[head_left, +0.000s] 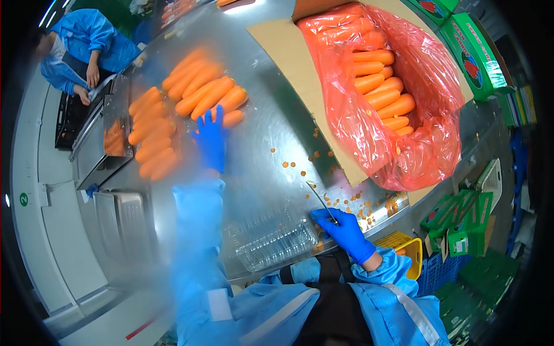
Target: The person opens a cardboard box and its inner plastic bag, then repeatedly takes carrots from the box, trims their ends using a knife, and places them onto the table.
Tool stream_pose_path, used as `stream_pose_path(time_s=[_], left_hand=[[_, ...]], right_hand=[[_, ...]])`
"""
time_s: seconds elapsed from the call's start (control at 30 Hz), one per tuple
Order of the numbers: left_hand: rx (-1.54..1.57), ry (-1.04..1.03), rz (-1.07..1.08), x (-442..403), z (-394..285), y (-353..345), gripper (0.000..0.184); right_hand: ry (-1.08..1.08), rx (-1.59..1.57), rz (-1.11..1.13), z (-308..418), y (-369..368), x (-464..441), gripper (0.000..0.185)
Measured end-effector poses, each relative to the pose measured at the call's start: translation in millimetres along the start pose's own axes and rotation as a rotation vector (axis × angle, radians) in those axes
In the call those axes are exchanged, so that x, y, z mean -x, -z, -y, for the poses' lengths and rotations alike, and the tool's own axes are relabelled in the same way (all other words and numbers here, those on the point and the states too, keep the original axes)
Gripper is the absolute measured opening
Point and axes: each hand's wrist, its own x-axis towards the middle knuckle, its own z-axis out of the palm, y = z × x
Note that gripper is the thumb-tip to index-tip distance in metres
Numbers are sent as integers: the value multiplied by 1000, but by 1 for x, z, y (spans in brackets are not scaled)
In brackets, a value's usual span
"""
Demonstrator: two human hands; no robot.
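My left hand (212, 141), in a blue glove, reaches forward with its fingers spread at the near end of a pile of carrots (203, 95). The fingertips overlap the nearest carrots; whether they press on them I cannot tell. A thin-bladed knife (321, 199) is in my right hand (348, 232), also gloved in blue, with the blade pointing up and away to the left. Left of that hand lies a clear plastic tray (277, 245). Cut carrot ends (350, 206) are scattered beyond my right hand.
A carton (314, 95) lined with a red plastic bag (430, 153) holds more carrots. Another row of carrots (151, 135) lies at left. A person in blue (95, 34) works at far left. Green boxes (473, 55) and a yellow crate (411, 251) stand at right.
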Motion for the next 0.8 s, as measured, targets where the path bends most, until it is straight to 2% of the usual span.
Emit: stream_pose_path(time_s=[0.17,0.23,0.27,0.3,0.37,0.4,0.43,0.5,0.53,0.57,0.63,0.7,0.73,0.8], left_hand=[[-45,87,-150,-50,2,-1,73],[-21,127,-218,-48,-7,2,72],[125,59,-196,-38,-10,8,68],[241,-56,-209,-22,-13,10,66],[478,-273,-232,21,-11,12,63],[911,-95,57,61,-20,31,55],[980,-51,237,95,-23,52,53],[934,-113,387,157,-10,55,50],[823,-218,354,186,0,35,49],[900,-179,309,208,2,32,48],[935,-131,283,233,-2,36,45],[763,-170,322,231,-13,51,42],[632,-215,338,229,-18,59,40],[619,-278,179,236,-10,24,38]], right_hand=[[-110,-46,-63,7,8,8,28],[-48,-6,-96,9,8,7,28],[-37,9,-107,6,4,11,27],[82,32,-115,-2,4,11,27],[92,66,-89,-5,3,10,27],[82,58,-64,-7,2,11,26],[84,52,-41,-8,1,10,26],[60,63,6,-7,-2,14,26],[32,82,26,-5,-4,16,26],[8,100,36,-2,-4,17,26],[207,222,23,-15,-9,16,27],[330,276,20,-20,-9,15,28],[337,336,20,-17,-8,17,30],[353,450,24,-10,-4,17,32]])
